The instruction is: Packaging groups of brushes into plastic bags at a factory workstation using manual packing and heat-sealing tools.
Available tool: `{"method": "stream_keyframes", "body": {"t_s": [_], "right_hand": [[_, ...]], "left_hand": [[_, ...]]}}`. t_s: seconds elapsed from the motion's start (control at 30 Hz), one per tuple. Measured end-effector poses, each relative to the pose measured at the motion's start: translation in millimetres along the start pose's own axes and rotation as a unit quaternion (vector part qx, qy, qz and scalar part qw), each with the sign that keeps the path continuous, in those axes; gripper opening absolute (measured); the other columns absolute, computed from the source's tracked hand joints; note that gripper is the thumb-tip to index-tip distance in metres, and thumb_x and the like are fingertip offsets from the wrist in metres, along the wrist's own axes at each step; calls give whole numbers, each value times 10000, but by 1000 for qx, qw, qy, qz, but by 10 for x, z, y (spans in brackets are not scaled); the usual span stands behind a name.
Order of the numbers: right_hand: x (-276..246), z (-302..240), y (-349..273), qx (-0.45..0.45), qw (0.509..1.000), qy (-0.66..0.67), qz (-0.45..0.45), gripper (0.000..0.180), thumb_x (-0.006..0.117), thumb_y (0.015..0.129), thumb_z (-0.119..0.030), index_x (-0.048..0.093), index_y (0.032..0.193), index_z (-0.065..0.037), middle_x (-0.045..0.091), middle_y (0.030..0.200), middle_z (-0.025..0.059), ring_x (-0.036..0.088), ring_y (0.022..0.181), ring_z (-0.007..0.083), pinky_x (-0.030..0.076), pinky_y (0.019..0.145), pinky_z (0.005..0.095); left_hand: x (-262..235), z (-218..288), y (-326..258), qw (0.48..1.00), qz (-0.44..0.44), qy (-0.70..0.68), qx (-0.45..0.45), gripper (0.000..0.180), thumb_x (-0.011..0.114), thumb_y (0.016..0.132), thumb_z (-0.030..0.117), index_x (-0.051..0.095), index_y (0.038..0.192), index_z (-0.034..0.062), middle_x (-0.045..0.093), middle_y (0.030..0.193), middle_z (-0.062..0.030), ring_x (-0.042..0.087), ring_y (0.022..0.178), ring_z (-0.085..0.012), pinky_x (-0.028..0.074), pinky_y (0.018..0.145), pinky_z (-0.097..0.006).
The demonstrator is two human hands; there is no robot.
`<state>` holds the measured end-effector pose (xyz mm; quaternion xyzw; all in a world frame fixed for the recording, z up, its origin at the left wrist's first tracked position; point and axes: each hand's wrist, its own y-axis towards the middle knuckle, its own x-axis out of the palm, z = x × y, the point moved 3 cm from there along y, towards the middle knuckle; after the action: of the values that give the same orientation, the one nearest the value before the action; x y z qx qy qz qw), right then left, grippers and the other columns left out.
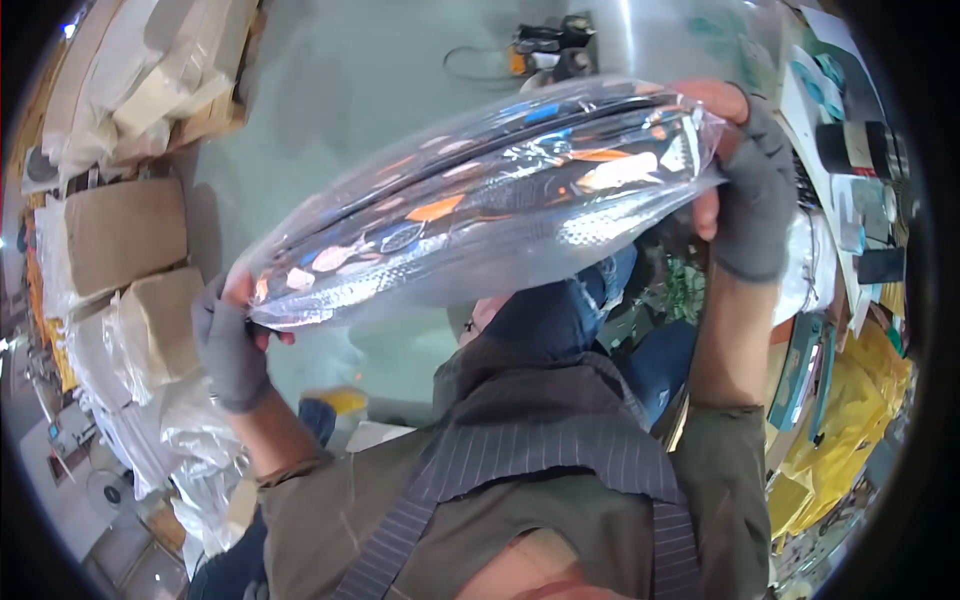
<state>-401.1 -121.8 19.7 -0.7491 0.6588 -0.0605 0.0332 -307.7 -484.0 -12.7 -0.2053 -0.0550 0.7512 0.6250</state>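
Note:
A long, clear plastic-wrapped package stretches between my hands, held up in front of me and tilted with its right end farther away. Through the shiny film shows dark material printed with orange, white and blue fish-like shapes. My left hand, in a grey fingerless glove, grips the package's left end with its fingers curled round the edge. At the opposite end, my right hand, gloved the same way, pinches the film corner. Part of its fingers is hidden behind the package.
Cardboard boxes and plastic-wrapped stacks line the left side. A black and orange device with a cable lies on the far floor. At right stands a white worktable bearing a dark cylinder; a yellow sheet lies below.

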Motion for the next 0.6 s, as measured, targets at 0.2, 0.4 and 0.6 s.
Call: {"method": "stream_keyframes", "body": {"t_s": [0.2, 0.4, 0.6], "right_hand": [[229, 2631, 734, 368, 923, 84, 70, 94, 487, 831, -142, 556, 893, -127, 462, 561, -4, 371, 396, 61, 266, 364, 217], [501, 1822, 626, 293, 934, 197, -54, 91, 449, 840, -92, 479, 770, -142, 415, 523, -17, 352, 382, 75, 252, 355, 218], [387, 2580, 742, 345, 938, -25, -8, 124, 458, 821, -89, 510, 711, -112, 453, 527, 8, 401, 406, 108, 316, 375, 270]], "left_hand": [[464, -2103, 652, 976, 113, -109, -148, 305, 536, 869, 268, 475, 650, 64, 420, 527, -4, 398, 408, -92, 306, 374, -257], [-25, -1565, 35, 979, 109, -38, -168, 287, 568, 872, 261, 560, 744, 3, 554, 615, -79, 560, 539, -162, 453, 517, -266], [1789, -918, 640, 861, 59, 393, 318, 782, 705, 700, 417, 414, 1269, -34, 566, 1124, -238, 580, 983, -367, 474, 827, -378]]}}
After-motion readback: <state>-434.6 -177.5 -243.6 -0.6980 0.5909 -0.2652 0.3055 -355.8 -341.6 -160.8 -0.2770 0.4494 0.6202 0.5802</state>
